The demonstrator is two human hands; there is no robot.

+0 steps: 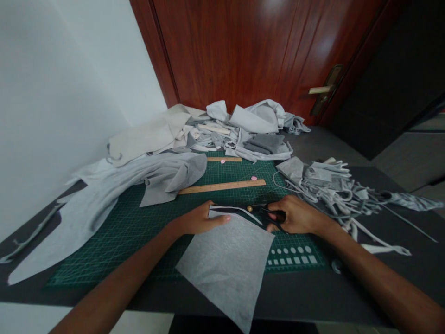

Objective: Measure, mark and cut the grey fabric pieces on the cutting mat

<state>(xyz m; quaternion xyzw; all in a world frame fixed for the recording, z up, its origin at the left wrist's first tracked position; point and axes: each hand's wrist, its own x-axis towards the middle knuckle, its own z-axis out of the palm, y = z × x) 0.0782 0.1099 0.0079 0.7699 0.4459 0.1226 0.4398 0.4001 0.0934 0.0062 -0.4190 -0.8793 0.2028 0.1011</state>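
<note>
The left hand (pixel 194 220) pinches the upper left corner of a square of grey cloth (pixel 229 260), thumb laid on top and the fingers closed with the fabric between them. The cloth lies toward the middle of the worktop's (pixel 295 297) front edge, its lowest corner reaching past that edge in this view. The right hand (pixel 292 214) has its fingers curled round the handles of black scissors (pixel 259 209), which point left along the cloth's upper side. A narrow pale strip (pixel 243 209) runs along that side, near the blades; how wide the blades stand apart is hard to tell, since they are dark and partly covered.

Beneath is a green cutting mat (pixel 139 236). Beyond the hands lie a wooden ruler (pixel 225 186) and, nearer the back edge, a second ruler (pixel 231 159), each with a small pink piece beside it. A long grey garment piece (pixel 114 188) stretches toward the worktop's front left corner. Folded fabric (pixel 257 118) is heaped along the back edge, and a tangle of cloth strips (pixel 330 185) sits toward the right edge.
</note>
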